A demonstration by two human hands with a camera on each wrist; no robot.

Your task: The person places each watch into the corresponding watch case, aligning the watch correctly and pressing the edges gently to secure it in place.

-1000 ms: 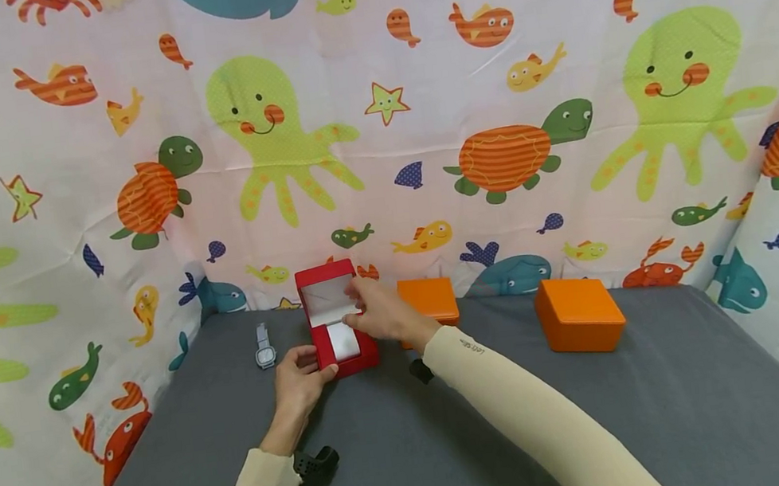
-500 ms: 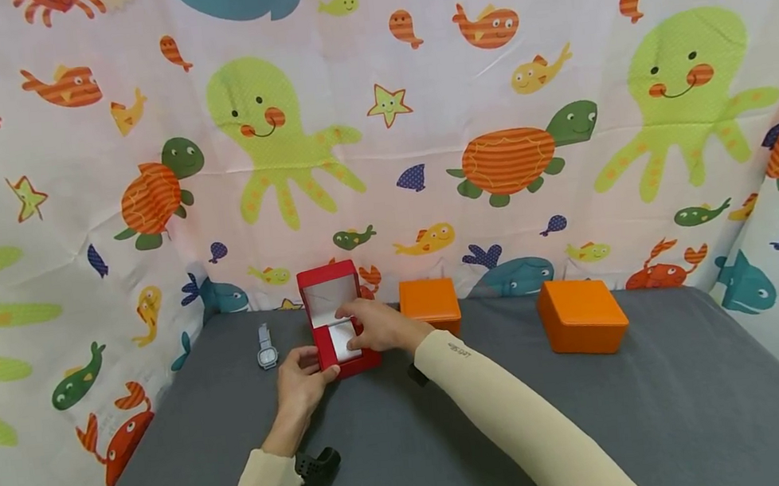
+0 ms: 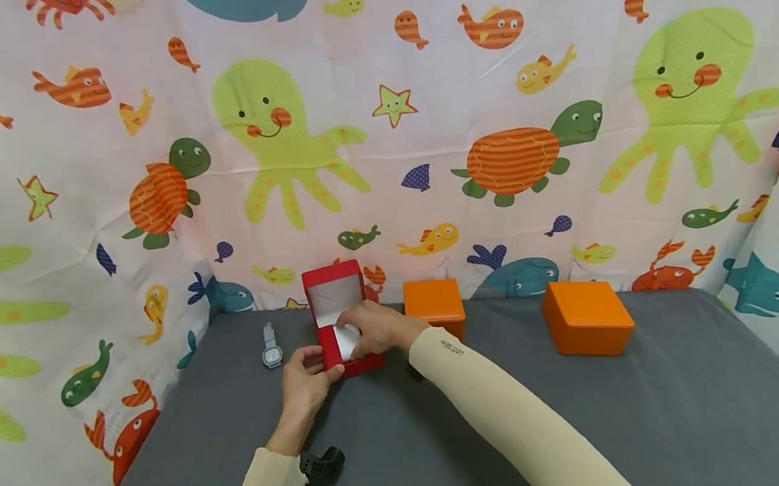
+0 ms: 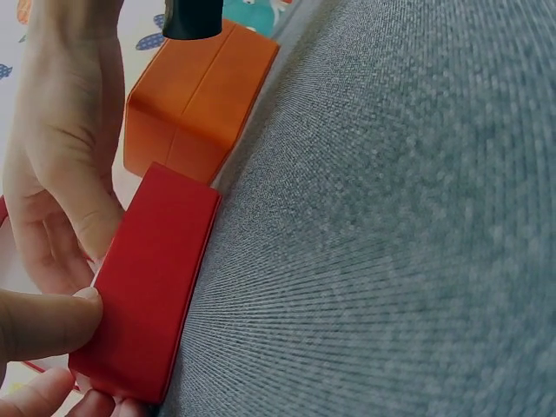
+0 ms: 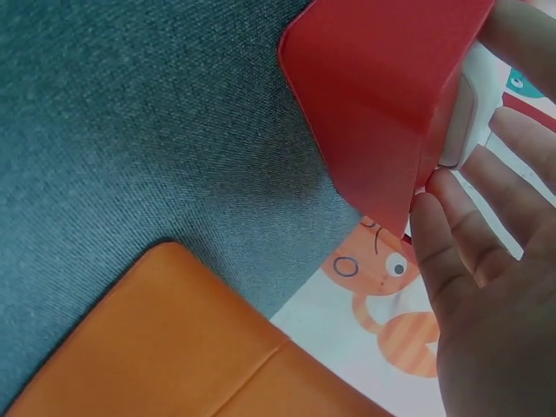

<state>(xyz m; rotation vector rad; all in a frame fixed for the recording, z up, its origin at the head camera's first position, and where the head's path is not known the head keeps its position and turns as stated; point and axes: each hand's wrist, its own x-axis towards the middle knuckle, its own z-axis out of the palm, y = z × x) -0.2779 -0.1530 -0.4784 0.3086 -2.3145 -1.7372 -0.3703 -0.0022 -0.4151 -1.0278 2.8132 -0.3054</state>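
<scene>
An open red watch box (image 3: 330,350) stands on the grey cloth, lid raised toward the back, with a white cushion (image 3: 346,342) inside. My left hand (image 3: 302,385) grips its near left corner; in the left wrist view the thumb presses the red front wall and the fingertips lie at the side. Over the box from the right comes my right hand (image 3: 381,328), with thumb and fingers pinching the cushion, which they partly cover. In the right wrist view the white cushion (image 5: 469,100) shows between the thumb and fingers. A silver wristwatch (image 3: 272,356) lies left of the box.
Just right of the red box, behind my right forearm, stands a closed orange box (image 3: 432,299). Another orange box (image 3: 588,315) is farther right. Behind the table hangs a curtain (image 3: 413,72) printed with sea animals.
My right hand has come down from beside the raised lid onto the white cushion, its thumb and fingers now around it. The left hand keeps its grip on the red box.
</scene>
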